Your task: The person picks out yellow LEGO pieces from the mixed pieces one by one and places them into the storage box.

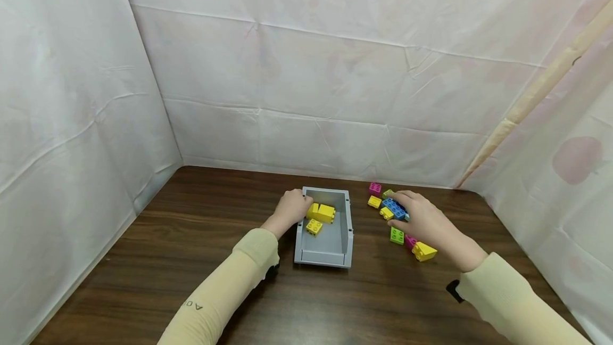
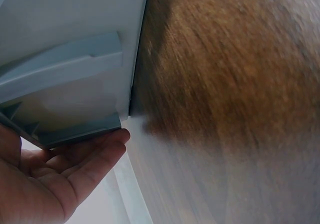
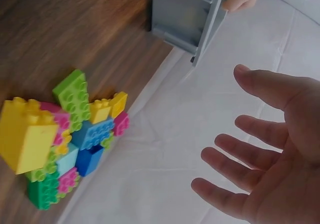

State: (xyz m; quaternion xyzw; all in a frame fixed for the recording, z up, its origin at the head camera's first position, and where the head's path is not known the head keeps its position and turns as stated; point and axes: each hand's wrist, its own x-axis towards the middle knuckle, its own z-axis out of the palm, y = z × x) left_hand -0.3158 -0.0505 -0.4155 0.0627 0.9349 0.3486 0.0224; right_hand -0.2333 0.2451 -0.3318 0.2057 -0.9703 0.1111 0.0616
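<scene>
My left hand holds the left wall of a grey open-front storage bin, thumb at the rim. In the left wrist view the fingers lie along the outside of the wall. Inside the bin sit yellow toy building bricks, one with its studs up. To the right, my right hand hovers over a loose group of bricks, fingers spread and holding nothing. Among them are a blue brick, a lime green brick and a sloped yellow brick.
At the back of the group lie a magenta brick and a small yellow brick. In the right wrist view a dark green brick also shows. The brown wooden table is bounded by pale cloth walls.
</scene>
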